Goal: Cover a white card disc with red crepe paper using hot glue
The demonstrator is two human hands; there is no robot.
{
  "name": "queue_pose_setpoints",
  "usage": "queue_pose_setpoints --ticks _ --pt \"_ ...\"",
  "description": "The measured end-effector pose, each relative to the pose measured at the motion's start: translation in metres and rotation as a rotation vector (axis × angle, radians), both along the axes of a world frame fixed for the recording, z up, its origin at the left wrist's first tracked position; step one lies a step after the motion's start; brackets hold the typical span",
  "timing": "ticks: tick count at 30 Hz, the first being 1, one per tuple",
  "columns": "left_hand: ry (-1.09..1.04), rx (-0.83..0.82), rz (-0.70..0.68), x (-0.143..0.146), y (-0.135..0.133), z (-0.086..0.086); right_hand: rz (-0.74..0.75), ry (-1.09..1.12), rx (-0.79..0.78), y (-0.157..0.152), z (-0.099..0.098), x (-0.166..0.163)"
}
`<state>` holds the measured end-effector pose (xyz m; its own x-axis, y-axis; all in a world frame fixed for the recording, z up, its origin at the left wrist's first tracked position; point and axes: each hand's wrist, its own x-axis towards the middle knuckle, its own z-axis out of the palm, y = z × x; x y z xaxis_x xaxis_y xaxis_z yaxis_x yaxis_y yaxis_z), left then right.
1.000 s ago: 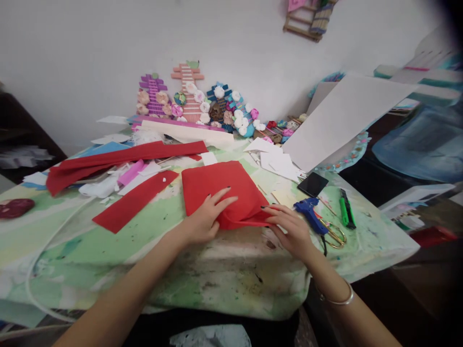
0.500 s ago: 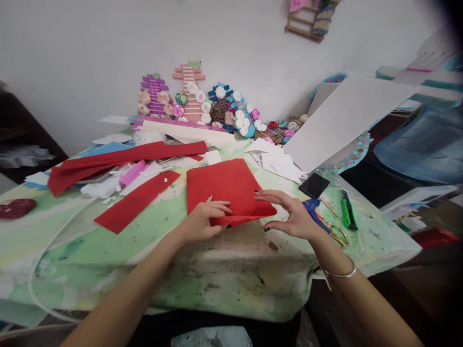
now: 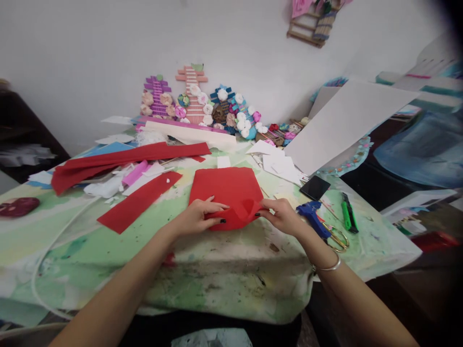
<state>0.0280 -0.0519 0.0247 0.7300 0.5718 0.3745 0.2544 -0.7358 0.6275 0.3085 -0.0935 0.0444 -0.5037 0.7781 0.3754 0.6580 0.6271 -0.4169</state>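
Head view: one flat, squarish piece of thin red sheet material (image 3: pixel 226 185), lying in front of you on a table under a green-and-white, paint-stained cloth (image 3: pixel 235 274); near edge turned up in a loose fold. Your left hand (image 3: pixel 195 217): thumb and fingers clamped on the fold, at the near left. Your right hand (image 3: pixel 284 217): thumb and fingertips pinched together on the near right corner; silver bangle (image 3: pixel 330 264) at the wrist. To your left: one flat red strip (image 3: pixel 135 205), a small white scrap (image 3: pixel 168 180) on it; farther back, one long, folded red length (image 3: pixel 137 155). Just beyond the squarish piece: one small white card rectangle (image 3: pixel 223 162). To your right: one blue glue gun (image 3: pixel 314 218); beside it, gold-coloured scissor handles (image 3: pixel 342 238); one green-and-black cutter (image 3: pixel 349 214); one flat black rectangular object (image 3: pixel 314 187). Against the wall: upright coloured stick frames with paper-like flowers (image 3: pixel 195 101).
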Motion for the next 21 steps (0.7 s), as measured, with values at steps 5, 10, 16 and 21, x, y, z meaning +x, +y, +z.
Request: queue_pose_setpoints --ticks 5,10,16,21 --pt "0.026 -0.016 -0.008 -0.002 0.013 0.003 -0.065 0.064 -0.048 0.009 -0.004 -0.006" --pt "0.077 -0.010 0.017 0.002 0.016 0.016 -0.121 0.077 -0.094 0.015 -0.011 -0.010" --pt "0.116 -0.004 0.012 0.007 0.025 0.019 -0.126 0.149 -0.184 0.016 -0.012 -0.016" --pt "0.071 -0.001 0.035 0.006 0.029 0.011 -0.132 0.184 -0.209 0.011 -0.016 -0.022"
